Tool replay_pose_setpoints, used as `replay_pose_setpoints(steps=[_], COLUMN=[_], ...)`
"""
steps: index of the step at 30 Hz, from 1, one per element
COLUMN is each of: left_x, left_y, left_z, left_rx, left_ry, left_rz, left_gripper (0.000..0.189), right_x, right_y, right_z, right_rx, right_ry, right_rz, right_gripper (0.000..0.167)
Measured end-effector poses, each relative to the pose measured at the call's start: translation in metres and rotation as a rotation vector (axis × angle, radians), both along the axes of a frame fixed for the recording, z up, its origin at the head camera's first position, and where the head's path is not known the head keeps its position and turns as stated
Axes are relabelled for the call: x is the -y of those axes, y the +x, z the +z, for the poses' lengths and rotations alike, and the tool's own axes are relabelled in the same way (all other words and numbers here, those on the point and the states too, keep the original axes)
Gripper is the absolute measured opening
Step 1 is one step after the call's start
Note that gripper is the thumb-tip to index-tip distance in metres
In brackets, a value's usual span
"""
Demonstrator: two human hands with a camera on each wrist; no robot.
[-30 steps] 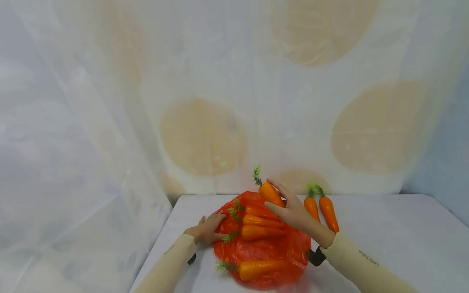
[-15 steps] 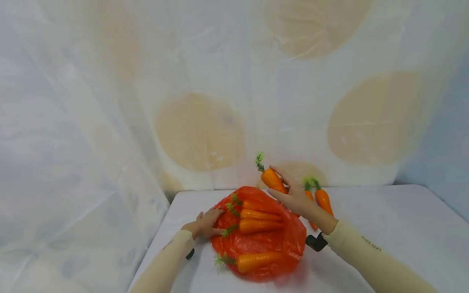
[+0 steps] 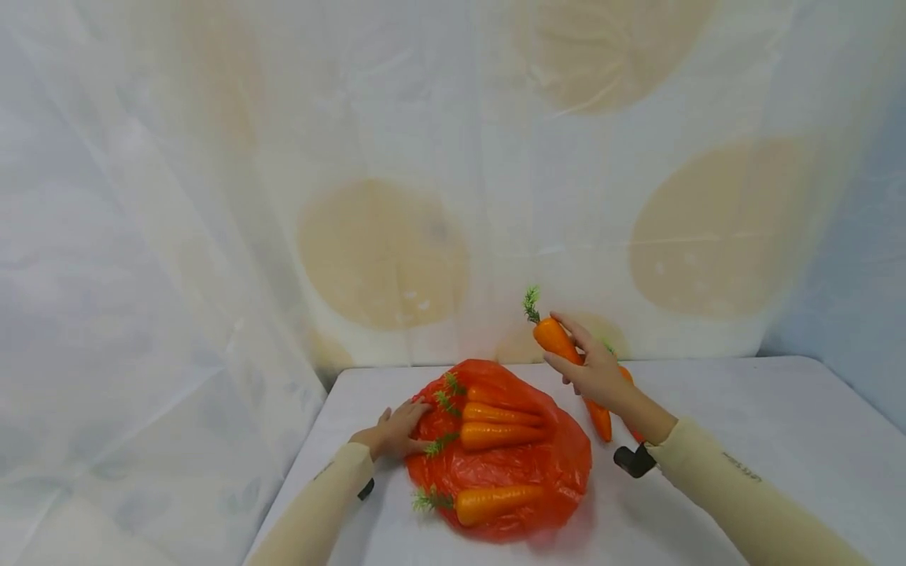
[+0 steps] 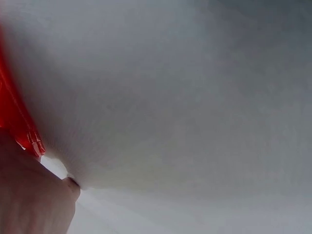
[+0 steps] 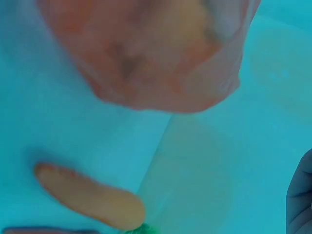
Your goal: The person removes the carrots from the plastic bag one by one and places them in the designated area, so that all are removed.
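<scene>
My right hand holds an orange carrot with a green leafy top between thumb and fingers, beyond the right side of a red plastic bag. The left hand rests with spread fingers on the bag's left edge. In the left wrist view, part of that hand shows beside the red bag. Several carrots lie on the bag, most grouped near its middle, one carrot nearer me. Two more lie on the table to the right, partly hidden by the right hand and wrist.
A white table carries everything. Behind it hangs a pale curtain with tan circles. The tinted right wrist view shows the bag above one table carrot. A dark wrist device sits at the right cuff.
My right hand has lifted the carrot and carried it rightward off the bag, toward the two carrots on the table. The left hand has stayed at the bag's edge.
</scene>
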State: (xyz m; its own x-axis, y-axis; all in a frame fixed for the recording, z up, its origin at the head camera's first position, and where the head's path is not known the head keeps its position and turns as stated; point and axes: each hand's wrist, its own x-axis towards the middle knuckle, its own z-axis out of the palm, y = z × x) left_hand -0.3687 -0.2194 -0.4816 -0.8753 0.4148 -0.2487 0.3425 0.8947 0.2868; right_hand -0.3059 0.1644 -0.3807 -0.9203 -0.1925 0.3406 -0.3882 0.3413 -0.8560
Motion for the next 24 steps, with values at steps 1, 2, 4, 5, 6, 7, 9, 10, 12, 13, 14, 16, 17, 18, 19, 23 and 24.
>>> replay_pose_setpoints(steps=[1,2,4,5,6,7,9,10,12,13,14,16,17,18,19,23,24], left_x=[0.000,0.000,0.001,0.001,0.001,0.000,0.000,0.000,-0.001,-0.001,-0.001,-0.002,-0.002,-0.002,-0.003,-0.003,-0.003], left_y=[0.000,-0.001,-0.001,-0.001,-0.001,0.000,0.001,0.002,0.003,0.004,0.005,0.005,0.006,0.006,0.006,0.007,0.007], left_z=[0.000,0.000,-0.001,-0.001,0.000,0.000,0.001,0.001,0.002,0.002,0.003,0.003,0.003,0.003,0.003,0.001,0.001], left_rx=[-0.002,-0.003,-0.007,-0.002,0.000,0.002,0.004,0.005,0.003,0.003,0.004,0.005,0.005,0.007,0.008,0.004,0.002], left_ry=[0.001,-0.002,-0.009,-0.007,-0.006,-0.005,-0.008,-0.009,-0.011,-0.010,-0.012,-0.014,-0.012,-0.013,-0.009,-0.006,-0.008], left_rz=[-0.003,-0.003,-0.006,-0.005,-0.007,-0.008,-0.007,-0.006,-0.004,-0.001,0.000,0.004,0.006,0.004,0.004,0.000,-0.003], left_gripper=[0.081,0.080,0.079,0.079,0.079,0.078,0.078,0.079,0.079,0.079,0.079,0.079,0.079,0.079,0.080,0.080,0.080], right_x=[-0.005,-0.008,-0.016,-0.019,-0.023,-0.027,-0.034,-0.037,-0.044,-0.047,-0.050,-0.057,-0.060,-0.064,-0.068,-0.085,-0.089], right_y=[-0.004,-0.004,-0.005,-0.005,-0.005,-0.005,-0.006,-0.007,-0.009,-0.009,-0.010,-0.012,-0.012,-0.013,-0.013,-0.013,-0.014], right_z=[-0.004,-0.004,-0.005,-0.006,-0.007,-0.008,-0.011,-0.012,-0.015,-0.016,-0.018,-0.020,-0.021,-0.023,-0.024,-0.032,-0.034], right_rx=[0.018,0.029,0.053,0.061,0.063,0.059,0.046,0.038,0.021,0.017,0.018,0.016,0.015,0.019,0.022,0.035,0.040], right_ry=[0.004,0.013,0.022,0.025,0.029,0.039,0.051,0.058,0.083,0.093,0.099,0.121,0.135,0.145,0.156,0.210,0.221], right_rz=[-0.015,-0.028,-0.042,-0.050,-0.056,-0.065,-0.082,-0.089,-0.111,-0.123,-0.130,-0.151,-0.163,-0.176,-0.191,-0.261,-0.281], right_gripper=[0.067,0.068,0.068,0.068,0.069,0.069,0.069,0.069,0.069,0.069,0.068,0.069,0.069,0.070,0.070,0.074,0.074])
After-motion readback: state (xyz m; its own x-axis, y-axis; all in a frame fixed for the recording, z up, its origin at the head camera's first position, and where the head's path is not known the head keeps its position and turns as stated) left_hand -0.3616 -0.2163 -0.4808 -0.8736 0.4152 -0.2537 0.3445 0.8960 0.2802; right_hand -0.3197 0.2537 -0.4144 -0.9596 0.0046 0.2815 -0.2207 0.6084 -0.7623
